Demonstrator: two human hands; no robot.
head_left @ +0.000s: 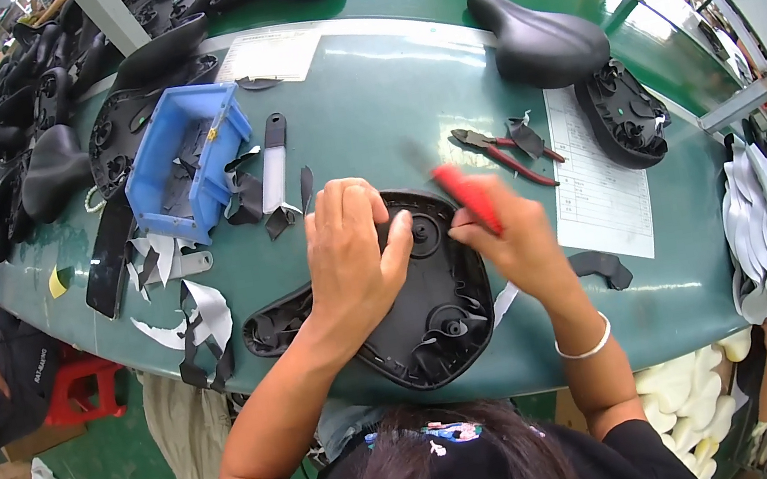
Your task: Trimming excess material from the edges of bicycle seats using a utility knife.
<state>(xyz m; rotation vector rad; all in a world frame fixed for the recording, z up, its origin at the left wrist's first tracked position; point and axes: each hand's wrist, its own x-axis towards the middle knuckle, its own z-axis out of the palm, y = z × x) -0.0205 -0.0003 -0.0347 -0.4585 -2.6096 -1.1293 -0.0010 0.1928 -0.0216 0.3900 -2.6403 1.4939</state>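
Observation:
A black bicycle saddle (415, 305) lies upside down on the green table in front of me, its hollow underside with round sockets facing up. My left hand (350, 250) grips its far left side, fingers bent and thumb over the rim. In my right hand (515, 238) is a red-handled knife (466, 197), held above the saddle's right rim; its blade is smeared by motion and points up and left. Red-handled cutting pliers (507, 156) lie beyond the right hand, with a black scrap beside them.
A blue bin (189, 165) with dark scraps stands left, near a phone (111, 260) and a black-and-white strip tool (274, 166). Trimmings (204, 320) lie near the front edge. Saddles (543, 40) sit right by a printed sheet (604, 192); many more pile up at far left. Other people work nearby.

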